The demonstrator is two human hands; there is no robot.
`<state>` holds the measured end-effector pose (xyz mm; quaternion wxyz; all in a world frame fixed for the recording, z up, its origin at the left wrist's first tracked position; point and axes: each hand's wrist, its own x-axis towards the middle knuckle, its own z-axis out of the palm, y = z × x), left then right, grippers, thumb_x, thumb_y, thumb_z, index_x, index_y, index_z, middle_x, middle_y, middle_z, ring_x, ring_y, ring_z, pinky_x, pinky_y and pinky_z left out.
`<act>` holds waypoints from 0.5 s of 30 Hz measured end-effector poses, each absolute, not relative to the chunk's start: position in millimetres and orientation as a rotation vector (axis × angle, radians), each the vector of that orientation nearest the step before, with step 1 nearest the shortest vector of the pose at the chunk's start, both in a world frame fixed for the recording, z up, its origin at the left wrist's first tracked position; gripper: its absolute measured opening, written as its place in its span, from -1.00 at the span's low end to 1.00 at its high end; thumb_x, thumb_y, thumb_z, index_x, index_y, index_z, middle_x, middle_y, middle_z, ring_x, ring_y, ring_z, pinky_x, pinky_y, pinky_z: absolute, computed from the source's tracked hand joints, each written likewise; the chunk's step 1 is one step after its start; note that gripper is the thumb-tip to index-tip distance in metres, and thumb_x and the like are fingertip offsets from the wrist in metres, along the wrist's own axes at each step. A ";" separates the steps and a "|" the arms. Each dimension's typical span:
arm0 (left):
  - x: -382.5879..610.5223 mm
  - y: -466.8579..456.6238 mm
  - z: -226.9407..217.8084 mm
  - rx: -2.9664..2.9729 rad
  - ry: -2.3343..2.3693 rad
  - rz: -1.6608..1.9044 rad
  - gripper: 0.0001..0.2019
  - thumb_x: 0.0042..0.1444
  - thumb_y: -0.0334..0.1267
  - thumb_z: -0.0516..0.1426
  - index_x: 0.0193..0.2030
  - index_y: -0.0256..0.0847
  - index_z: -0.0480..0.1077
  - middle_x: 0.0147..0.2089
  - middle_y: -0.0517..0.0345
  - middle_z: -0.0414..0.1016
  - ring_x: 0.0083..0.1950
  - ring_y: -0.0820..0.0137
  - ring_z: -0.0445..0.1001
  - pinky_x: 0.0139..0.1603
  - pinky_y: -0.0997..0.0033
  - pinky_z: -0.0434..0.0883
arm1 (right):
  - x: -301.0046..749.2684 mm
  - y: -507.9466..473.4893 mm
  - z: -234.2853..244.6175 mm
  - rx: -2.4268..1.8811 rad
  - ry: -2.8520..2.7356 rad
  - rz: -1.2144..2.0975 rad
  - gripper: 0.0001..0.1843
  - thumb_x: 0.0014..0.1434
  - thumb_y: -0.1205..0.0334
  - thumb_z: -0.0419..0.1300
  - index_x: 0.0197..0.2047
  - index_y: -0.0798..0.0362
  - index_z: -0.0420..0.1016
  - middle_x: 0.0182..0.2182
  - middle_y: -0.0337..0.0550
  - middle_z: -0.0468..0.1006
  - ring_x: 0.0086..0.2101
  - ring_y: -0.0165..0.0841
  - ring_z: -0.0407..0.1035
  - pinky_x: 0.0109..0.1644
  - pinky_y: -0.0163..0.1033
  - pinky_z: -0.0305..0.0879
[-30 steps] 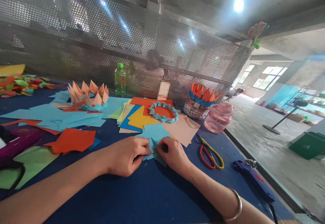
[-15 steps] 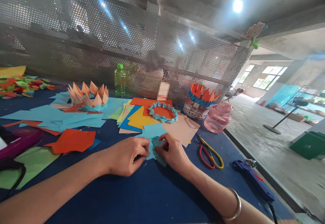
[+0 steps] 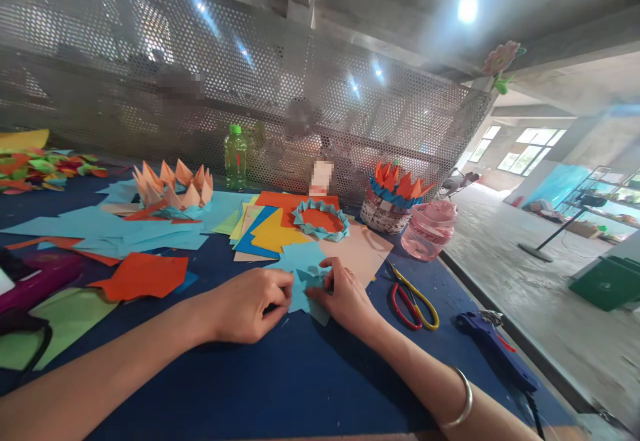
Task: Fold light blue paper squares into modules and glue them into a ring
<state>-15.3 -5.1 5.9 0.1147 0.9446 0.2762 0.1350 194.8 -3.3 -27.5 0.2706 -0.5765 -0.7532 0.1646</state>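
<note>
Bangle (image 3: 463, 401) is circling the right forearm (image 3: 405, 357), which is coming in low over the dark blue tabletop (image 3: 310, 387), probably for steadiness. A blue corded tool (image 3: 500, 351) is lying beside that arm near the table's edge, apparently set there to stay clear of the paper. Farther in, the left hand (image 3: 250, 304) is curling its fingers inward, thumb and forefinger nearly meeting at the left edge of some small folded blue paper (image 3: 301, 297); whether they are pinching it, I cannot tell. The right hand (image 3: 347, 294) is keeping thumb and forefinger slightly apart at the other side, touching the paper, its grip unclear. The paper is lying between both hands, overlapping a larger blue sheet (image 3: 303, 254), and contact from two sides is presumably stopping it sliding. Scissors (image 3: 413, 290) are lying just right of the right hand, seemingly for easy reach. Beyond, a blue zigzag ring (image 3: 325, 234) is resting on stacked sheets, while an orange-and-blue crown (image 3: 397, 187) is perching on a round container (image 3: 385, 215), likely for support, before a perforated screen (image 3: 240, 87).
</note>
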 end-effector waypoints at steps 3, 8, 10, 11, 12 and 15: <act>-15.8 -4.3 4.3 2.780 0.797 0.399 -0.81 0.09 -0.42 0.02 -0.47 -0.23 0.41 -0.32 0.15 0.44 -0.30 0.42 0.42 -0.29 0.46 0.24 | 196.3 -1.9 -28.6 -1.511 -2.063 0.440 -0.61 0.06 0.18 0.21 -0.05 0.05 0.24 -0.49 -0.30 0.37 -0.37 -0.34 0.29 -0.30 -0.31 0.13; -16.0 -4.3 3.7 2.780 0.798 0.432 -0.79 0.09 -0.42 0.03 -0.49 -0.23 0.43 -0.33 0.15 0.45 -0.33 0.43 0.42 -0.31 0.46 0.25 | 201.3 -0.3 -30.9 -1.474 -2.091 0.435 -0.67 0.10 0.30 0.13 -0.03 0.05 0.24 -0.46 -0.28 0.38 -0.35 -0.34 0.28 -0.26 -0.30 0.14; -16.0 -5.2 4.6 2.783 0.797 0.435 -0.80 0.09 -0.43 0.03 -0.49 -0.23 0.43 -0.33 0.14 0.45 -0.32 0.43 0.42 -0.31 0.46 0.25 | 204.0 0.5 -32.3 -1.452 -2.094 0.426 -0.68 0.10 0.33 0.11 -0.03 0.05 0.24 -0.46 -0.28 0.37 -0.36 -0.35 0.28 -0.26 -0.30 0.14; -15.9 -5.7 5.1 2.785 0.797 0.432 -0.80 0.08 -0.43 0.03 -0.48 -0.24 0.43 -0.33 0.14 0.45 -0.32 0.42 0.42 -0.30 0.45 0.25 | 205.2 1.0 -33.0 -1.441 -2.093 0.426 -0.68 0.10 0.33 0.11 -0.04 0.05 0.25 -0.46 -0.28 0.37 -0.36 -0.36 0.28 -0.27 -0.30 0.15; -15.9 -6.1 5.6 2.786 0.798 0.428 -0.80 0.08 -0.43 0.03 -0.48 -0.24 0.43 -0.33 0.15 0.45 -0.31 0.42 0.42 -0.30 0.45 0.25 | 206.1 1.4 -33.6 -1.431 -2.092 0.429 -0.68 0.10 0.34 0.11 -0.04 0.05 0.25 -0.47 -0.29 0.37 -0.37 -0.36 0.28 -0.27 -0.30 0.15; -15.6 -6.7 6.9 2.785 0.800 0.411 -0.81 0.07 -0.42 0.04 -0.48 -0.23 0.43 -0.32 0.15 0.45 -0.30 0.41 0.43 -0.30 0.45 0.26 | 206.4 1.6 -33.8 -1.416 -2.064 0.450 -0.72 0.11 0.33 0.09 -0.07 0.05 0.28 -0.48 -0.29 0.37 -0.40 -0.38 0.27 -0.28 -0.31 0.16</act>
